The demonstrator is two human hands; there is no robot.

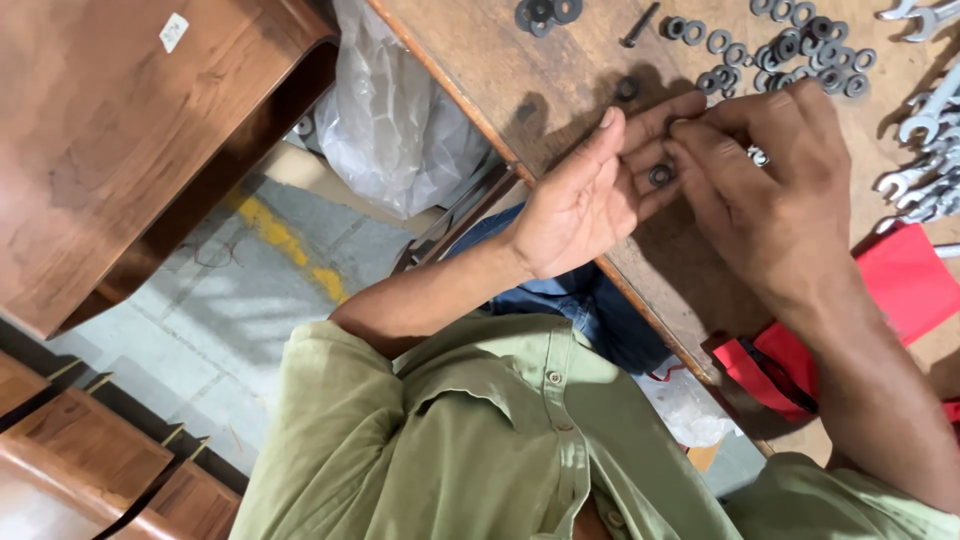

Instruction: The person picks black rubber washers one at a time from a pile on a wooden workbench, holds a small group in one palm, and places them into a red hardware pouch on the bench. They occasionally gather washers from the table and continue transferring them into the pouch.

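Now I see the big wooden workbench (560, 110) first, running across the top of my view. Off to one side stands a brown wooden cabinet (110, 130) with a small white sticker (173, 32) near its top edge, shaped like a little tilted rectangle. Between the two hangs a clear plastic bag (395, 120), crumpled and shiny. Down below is the grey floor with a worn yellow painted line (285, 240). A flat red pouch (900, 285) lies on the bench by my right arm, and part of it hangs over the edge.

My left hand (585, 195) is open with the palm up and the fingers stretched out over the bench edge. A small dark washer (661, 175) rests on its fingers. My right hand (775, 185) is curled down over those fingertips, and its fingers pinch narrow right by the washer. I cannot tell if it holds something of its own.

A pile of dark washers (795, 55) lies on the bench just past my hands. A few shiny wrenches (925, 150) lie at the far side. One black bolt (640, 24) lies near a small group of washers (548, 14).
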